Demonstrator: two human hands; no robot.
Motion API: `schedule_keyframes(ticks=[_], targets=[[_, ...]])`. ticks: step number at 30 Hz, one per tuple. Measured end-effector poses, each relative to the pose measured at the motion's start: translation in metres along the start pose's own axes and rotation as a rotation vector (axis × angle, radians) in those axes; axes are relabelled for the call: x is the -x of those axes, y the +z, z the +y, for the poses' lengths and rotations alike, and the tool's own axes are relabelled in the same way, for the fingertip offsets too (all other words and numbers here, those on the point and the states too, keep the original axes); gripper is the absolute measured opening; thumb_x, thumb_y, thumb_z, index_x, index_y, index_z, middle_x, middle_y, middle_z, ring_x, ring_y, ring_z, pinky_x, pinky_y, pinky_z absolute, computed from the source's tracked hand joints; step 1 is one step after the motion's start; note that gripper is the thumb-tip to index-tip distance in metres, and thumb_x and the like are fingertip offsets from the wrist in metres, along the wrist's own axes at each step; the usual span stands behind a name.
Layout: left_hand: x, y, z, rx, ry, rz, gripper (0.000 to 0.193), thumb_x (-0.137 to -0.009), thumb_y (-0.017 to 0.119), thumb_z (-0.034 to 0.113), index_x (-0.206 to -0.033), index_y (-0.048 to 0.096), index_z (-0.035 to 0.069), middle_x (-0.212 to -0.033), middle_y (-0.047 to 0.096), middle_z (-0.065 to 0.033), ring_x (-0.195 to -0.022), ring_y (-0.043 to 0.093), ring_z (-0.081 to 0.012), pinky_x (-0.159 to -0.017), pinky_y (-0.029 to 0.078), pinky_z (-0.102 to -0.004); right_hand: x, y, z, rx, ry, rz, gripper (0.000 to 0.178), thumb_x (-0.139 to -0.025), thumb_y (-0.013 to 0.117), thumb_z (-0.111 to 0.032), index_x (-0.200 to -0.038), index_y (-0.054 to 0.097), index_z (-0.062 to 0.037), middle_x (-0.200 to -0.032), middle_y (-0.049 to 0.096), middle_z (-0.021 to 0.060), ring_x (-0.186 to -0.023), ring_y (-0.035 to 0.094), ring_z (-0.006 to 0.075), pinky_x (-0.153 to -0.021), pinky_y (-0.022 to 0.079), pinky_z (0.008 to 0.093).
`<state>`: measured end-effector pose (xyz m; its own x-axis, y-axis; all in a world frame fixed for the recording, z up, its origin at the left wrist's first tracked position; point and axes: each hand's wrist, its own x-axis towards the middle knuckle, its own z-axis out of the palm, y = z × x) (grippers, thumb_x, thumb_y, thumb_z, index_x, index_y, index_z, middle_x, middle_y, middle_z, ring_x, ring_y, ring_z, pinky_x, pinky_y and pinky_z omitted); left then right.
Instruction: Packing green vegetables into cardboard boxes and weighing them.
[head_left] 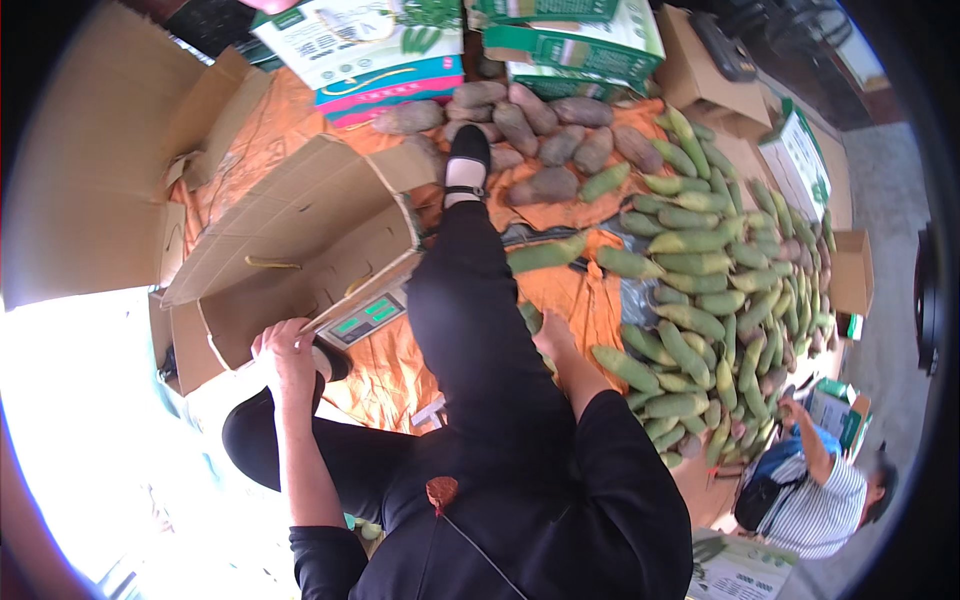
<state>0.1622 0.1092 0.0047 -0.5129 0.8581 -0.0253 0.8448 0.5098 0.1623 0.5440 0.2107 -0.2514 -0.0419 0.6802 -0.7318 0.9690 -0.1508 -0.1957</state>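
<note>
My left hand (286,343) is closed on the near edge of an open cardboard box (300,240). The box stands tilted beside a scale (365,318) with a lit green display. Beside my knee, my right hand (553,337) is closed around a green radish (530,317), partly hidden by my leg. Close to that hand, a single green radish (545,254) lies on the orange sheet (575,300). A large heap of green radishes (695,265) spreads to the right.
Dark reddish root vegetables (540,130) lie around my outstretched foot. Printed cartons (375,50) stand at the far side, with more green-and-white boxes (575,45) next to them. A person in a striped shirt (815,500) is at the lower right, by the heap.
</note>
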Motion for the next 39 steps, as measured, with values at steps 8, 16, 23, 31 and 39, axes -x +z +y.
schedule_keyframes(ticks=[8, 16, 23, 31, 39], targets=[[0.001, 0.002, -0.007, 0.000, 0.006, 0.077, 0.013, -0.070, 0.068, 0.007, -0.083, 0.069, 0.010, -0.082, 0.066, -0.0051, -0.087, 0.060, -0.0255, -0.091, 0.039, -0.0395, -0.046, 0.064, 0.038, -0.246, 0.026, -0.083, 0.048, -0.075, 0.070, -0.021, -0.117, 0.051, -0.0084, -0.117, 0.060, 0.0161, -0.112, 0.057, 0.0343, -0.091, 0.047, 0.0467], [0.001, 0.003, -0.014, 0.017, 0.035, 0.107, 0.014, -0.069, 0.069, 0.006, -0.082, 0.069, 0.012, -0.079, 0.065, -0.0047, -0.083, 0.060, -0.0253, -0.089, 0.040, -0.0402, -0.023, -0.014, 0.024, -0.360, -0.142, 0.133, 0.051, -0.072, 0.072, -0.016, -0.115, 0.048, -0.0039, -0.105, 0.060, 0.0156, -0.099, 0.060, 0.0335, -0.084, 0.048, 0.0408], [-0.001, 0.003, -0.011, 0.053, 0.039, 0.099, 0.009, -0.071, 0.067, 0.010, -0.080, 0.069, 0.011, -0.080, 0.066, -0.0045, -0.084, 0.061, -0.0244, -0.088, 0.040, -0.0391, 0.033, -0.206, -0.071, -0.767, -0.583, 0.282, 0.061, -0.063, 0.077, 0.000, -0.117, 0.048, -0.0001, -0.106, 0.059, 0.0088, -0.098, 0.058, 0.0185, -0.083, 0.048, 0.0315], [0.000, 0.010, -0.013, 0.060, 0.048, 0.108, 0.010, -0.071, 0.067, 0.009, -0.080, 0.068, 0.012, -0.079, 0.064, -0.0041, -0.082, 0.060, -0.0245, -0.083, 0.041, -0.0390, 0.188, -0.310, -0.259, -0.603, -1.196, 0.123, 0.071, -0.063, 0.082, -0.008, -0.125, 0.049, -0.0037, -0.116, 0.058, 0.0079, -0.108, 0.057, 0.0200, -0.094, 0.046, 0.0353], [0.001, 0.008, -0.012, 0.007, 0.044, 0.095, 0.007, -0.072, 0.067, 0.010, -0.078, 0.066, 0.013, -0.077, 0.063, -0.0035, -0.083, 0.060, -0.0238, -0.082, 0.041, -0.0401, 0.163, -0.171, -0.416, 0.135, -1.357, 0.076, 0.069, -0.053, 0.085, -0.024, -0.114, 0.055, -0.0078, -0.103, 0.064, 0.0144, -0.098, 0.062, 0.0319, -0.083, 0.050, 0.0437]])
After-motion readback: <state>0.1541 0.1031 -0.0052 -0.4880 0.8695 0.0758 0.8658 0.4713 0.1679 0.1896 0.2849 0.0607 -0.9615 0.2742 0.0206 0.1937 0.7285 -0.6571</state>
